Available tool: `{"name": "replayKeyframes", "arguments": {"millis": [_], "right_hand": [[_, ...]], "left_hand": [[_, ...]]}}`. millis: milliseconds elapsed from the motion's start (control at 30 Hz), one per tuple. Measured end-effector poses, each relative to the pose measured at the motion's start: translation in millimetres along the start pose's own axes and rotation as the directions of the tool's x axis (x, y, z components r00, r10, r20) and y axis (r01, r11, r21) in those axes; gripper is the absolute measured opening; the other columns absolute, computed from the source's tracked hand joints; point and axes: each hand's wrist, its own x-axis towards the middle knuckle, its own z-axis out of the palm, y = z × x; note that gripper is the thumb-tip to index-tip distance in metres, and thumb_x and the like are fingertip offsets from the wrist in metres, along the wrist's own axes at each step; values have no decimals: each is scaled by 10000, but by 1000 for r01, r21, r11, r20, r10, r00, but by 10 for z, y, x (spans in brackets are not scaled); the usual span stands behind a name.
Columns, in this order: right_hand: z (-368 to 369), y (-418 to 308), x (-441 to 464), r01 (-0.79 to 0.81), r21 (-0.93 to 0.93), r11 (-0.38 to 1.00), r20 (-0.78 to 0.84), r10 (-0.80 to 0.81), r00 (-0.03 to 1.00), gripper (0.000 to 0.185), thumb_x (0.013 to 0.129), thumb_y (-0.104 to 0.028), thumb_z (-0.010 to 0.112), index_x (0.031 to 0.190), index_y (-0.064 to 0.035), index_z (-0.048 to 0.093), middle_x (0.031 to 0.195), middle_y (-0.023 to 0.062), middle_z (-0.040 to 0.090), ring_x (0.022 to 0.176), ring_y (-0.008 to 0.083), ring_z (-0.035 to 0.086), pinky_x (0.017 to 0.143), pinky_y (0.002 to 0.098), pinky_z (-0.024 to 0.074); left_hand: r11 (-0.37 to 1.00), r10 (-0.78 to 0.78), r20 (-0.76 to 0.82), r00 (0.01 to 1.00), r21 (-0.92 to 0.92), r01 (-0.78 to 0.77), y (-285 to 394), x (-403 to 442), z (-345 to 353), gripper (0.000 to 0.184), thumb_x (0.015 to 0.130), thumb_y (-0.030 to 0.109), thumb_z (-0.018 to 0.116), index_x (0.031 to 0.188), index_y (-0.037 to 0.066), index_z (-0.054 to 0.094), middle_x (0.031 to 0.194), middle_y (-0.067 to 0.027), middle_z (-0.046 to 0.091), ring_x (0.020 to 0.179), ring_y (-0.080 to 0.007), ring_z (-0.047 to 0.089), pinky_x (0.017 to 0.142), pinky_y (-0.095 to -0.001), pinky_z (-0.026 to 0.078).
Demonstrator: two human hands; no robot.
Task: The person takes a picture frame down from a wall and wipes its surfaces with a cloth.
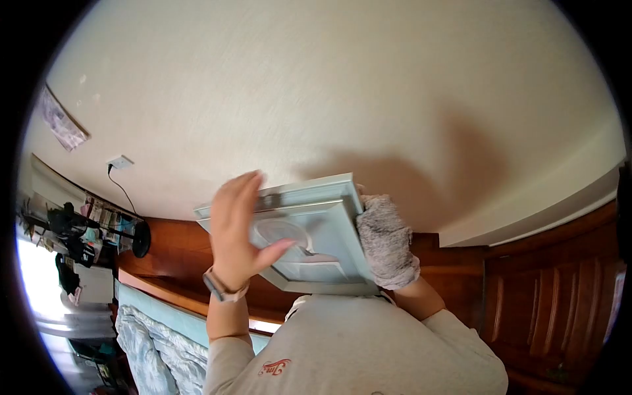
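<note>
A light grey-blue framed picture (359, 266) is tilted in front of my chest, close to the wall. At its left side is my left hand (236, 227), fingers pointing up and thumb spread to the right over the picture's face, with a watch on the wrist. My right hand is wrapped in a grey fluffy cloth (387, 240) and presses against the frame's right side. The cloth hides nearly all of the right hand's fingers (362, 191).
A pale wall (296, 85) fills the upper view, with a socket (120, 162) and cable at left. A black fan (139, 238), a bed (155, 349) with rumpled bedding and wooden furniture stand lower left. A brown wooden door (553, 309) is at right.
</note>
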Motion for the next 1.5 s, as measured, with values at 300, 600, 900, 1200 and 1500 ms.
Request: {"name": "replayKeyframes", "arguments": {"millis": [300,600,900,1200,1500], "right_hand": [[83,-310,281,323,31,946,155,-324,933,321,830,-67,521,1147,-17,512,1124,159,528,975,273,544,827,354,452],[212,-249,447,312,-71,947,348,-270,898,425,834,-83,526,1247,-37,438,1185,150,511,1059,261,523,885,336,448],[305,-18,-436,-10,73,997,649,-40,760,461,884,-136,462,1325,-47,362,1260,130,475,1093,205,512,898,320,450],[157,-335,-17,23,144,989,425,-83,901,355,877,-117,461,1231,-96,473,1060,141,526,970,233,535,839,345,457],[10,-536,560,349,-78,934,552,-251,795,192,831,-20,472,933,-73,626,857,127,530,814,254,546,785,383,466]], "left_hand": [[990,-55,-138,989,-139,35,-272,152,22,676,736,665,543,768,-10,548,573,-96,454,477,-218,451,441,-306,349],[930,-216,-24,976,-309,199,-348,-26,45,679,768,657,542,807,-21,549,602,-101,480,531,-177,475,475,-285,370],[962,-272,-211,939,-28,272,-513,-316,-425,758,742,723,492,808,-30,548,610,-110,482,518,-215,479,473,-301,369],[992,14,-19,1000,129,-12,-35,-232,-60,628,684,630,616,758,12,534,600,-90,471,515,-254,468,486,-347,373],[955,-143,-317,937,203,215,199,-479,-239,690,688,652,631,830,-16,530,641,-101,485,555,-246,486,508,-316,382]]}}
